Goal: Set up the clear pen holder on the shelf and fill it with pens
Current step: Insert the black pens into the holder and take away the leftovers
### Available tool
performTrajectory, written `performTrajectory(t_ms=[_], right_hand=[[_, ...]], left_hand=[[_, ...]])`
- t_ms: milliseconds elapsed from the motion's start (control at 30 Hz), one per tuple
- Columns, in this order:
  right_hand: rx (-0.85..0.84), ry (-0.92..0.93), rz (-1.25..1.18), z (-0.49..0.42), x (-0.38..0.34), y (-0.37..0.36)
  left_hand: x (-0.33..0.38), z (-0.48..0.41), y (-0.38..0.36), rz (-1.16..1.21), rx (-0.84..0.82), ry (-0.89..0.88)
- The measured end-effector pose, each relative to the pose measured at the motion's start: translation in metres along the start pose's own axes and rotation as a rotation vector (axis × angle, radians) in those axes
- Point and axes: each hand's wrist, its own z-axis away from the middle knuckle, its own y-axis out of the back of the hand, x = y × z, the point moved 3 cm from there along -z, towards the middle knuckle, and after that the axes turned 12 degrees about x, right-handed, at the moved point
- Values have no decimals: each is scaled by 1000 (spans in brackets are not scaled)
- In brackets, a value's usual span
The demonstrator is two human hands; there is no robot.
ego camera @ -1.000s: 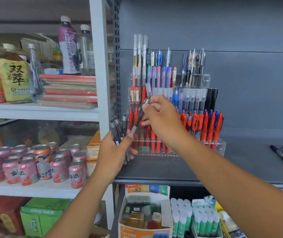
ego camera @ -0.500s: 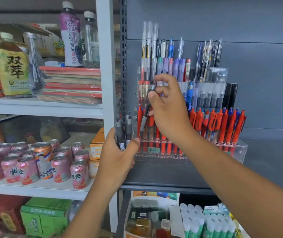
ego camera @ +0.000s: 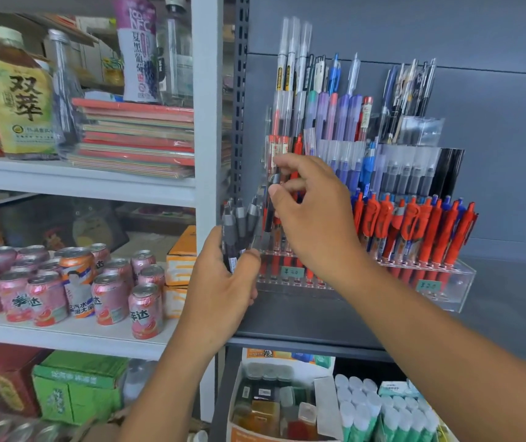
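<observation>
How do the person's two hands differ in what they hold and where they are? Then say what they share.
The left hand grips a bundle of pens; the right hand pinches a single pen. The left hand is lower, beside the clear pen holder; the right hand is higher, in front of it. Both hold dark pens.

White metal rack (ego camera: 205,122) stands beside grey wall panel (ego camera: 446,30).

Left hand (ego camera: 220,291): pen bundle (ego camera: 239,224); right hand (ego camera: 315,218): pen (ego camera: 268,223)
</observation>
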Motion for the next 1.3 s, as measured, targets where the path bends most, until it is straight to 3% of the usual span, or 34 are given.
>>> performTrajectory(t_ms=[400,767,1067,1300], right_hand=[[-56,46,159,14,13,-6],[-114,-220,-153,60,21,-8],[-174,-317,-331,55,13,0],[-37,-356,-345,34,8,12]], left_hand=[[0,0,0,40,-19,29],[7,2,0,125,-40,66],[8,3,1,153,-69,64],[1,3,0,142,-69,80]])
